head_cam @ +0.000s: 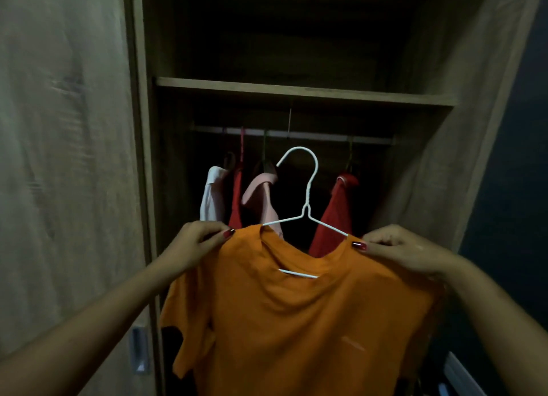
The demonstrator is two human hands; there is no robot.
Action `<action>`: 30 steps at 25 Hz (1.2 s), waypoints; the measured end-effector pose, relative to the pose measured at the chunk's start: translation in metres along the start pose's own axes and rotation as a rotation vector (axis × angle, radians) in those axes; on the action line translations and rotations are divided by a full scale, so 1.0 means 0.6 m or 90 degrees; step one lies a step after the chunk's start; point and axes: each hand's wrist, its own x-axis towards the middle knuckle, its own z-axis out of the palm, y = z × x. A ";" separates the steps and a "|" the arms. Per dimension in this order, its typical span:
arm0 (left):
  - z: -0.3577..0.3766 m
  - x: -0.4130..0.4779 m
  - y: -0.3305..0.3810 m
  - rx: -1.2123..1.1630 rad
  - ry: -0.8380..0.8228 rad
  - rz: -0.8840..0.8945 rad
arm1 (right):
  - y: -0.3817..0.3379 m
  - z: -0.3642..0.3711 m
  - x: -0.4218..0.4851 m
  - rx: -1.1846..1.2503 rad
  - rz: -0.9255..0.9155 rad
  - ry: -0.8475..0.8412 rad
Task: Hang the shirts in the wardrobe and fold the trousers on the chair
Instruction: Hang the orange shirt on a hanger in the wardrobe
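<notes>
Nearest the camera, the orange shirt (296,321) hangs broad and slack between both arms, its hem out of view below. The left hand (198,244) pinches one shoulder seam, fingers curled tight over the cloth with the thumb on top. The right hand (397,253) pinches the other shoulder the same way. I judge the hold is at the shoulders so the cloth sits square on the white wire hanger (307,207), which is threaded through the neck hole; its lower bar shows inside the collar and its hook stands up free, not yet on anything. A faint pale mark on the shirt's chest is too dim to read (no other label or writing shows anywhere).

Beyond the hook, inside the open wardrobe (142,128), four garments hang side by side from the rail (326,137): a white shirt (210,200), a red one (237,200) just beside it, a pink shirt (261,197), and, past a dark gap, another red shirt (335,217). The hook points at that gap, the likely spot for this shirt. Above the rail runs a wooden shelf (296,91). The door (65,158) stands to the left with a metal handle (138,348). Neither trousers nor chair are in view.
</notes>
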 end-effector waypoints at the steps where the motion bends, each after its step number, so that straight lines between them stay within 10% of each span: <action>1: 0.006 0.022 0.010 0.003 -0.049 0.011 | -0.005 -0.010 -0.021 0.020 0.026 0.009; 7: 0.110 0.200 0.143 -0.050 -0.101 0.127 | -0.021 -0.054 -0.143 0.002 0.141 0.115; 12: 0.226 0.329 0.180 0.116 -0.206 0.010 | -0.031 -0.058 -0.226 -0.021 0.182 0.193; 20: 0.209 0.327 0.058 -0.005 0.054 -0.144 | -0.031 -0.064 -0.224 -0.023 0.305 0.264; 30: 0.159 0.271 0.071 0.082 0.031 0.003 | -0.034 -0.081 0.009 0.186 0.353 0.503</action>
